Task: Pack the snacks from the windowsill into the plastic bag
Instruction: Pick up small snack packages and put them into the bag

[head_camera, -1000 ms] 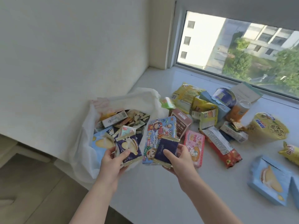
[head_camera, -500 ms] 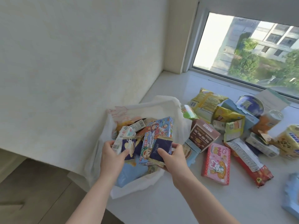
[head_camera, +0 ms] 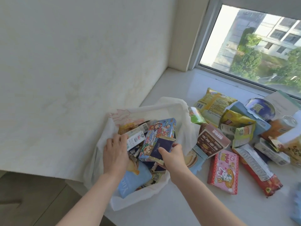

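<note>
A pale wall point(head_camera: 73, 62) fills the upper left of the frame, a window point(head_camera: 254, 46) showing trees and buildings sits upper right, and brown floor point(head_camera: 32, 201) lies lower left.

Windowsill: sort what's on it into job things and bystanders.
Job: plastic bag, cartoon box and dark packet held by the right hand, left hand, pink rabbit box, brown box.
Bystanders: wall, window.

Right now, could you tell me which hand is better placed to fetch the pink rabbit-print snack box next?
Probably the right hand: the pink rabbit-print snack box lies on its side of the white plastic bag. It must first release the dark blue packet; the left hand rests inside the bag.
</note>
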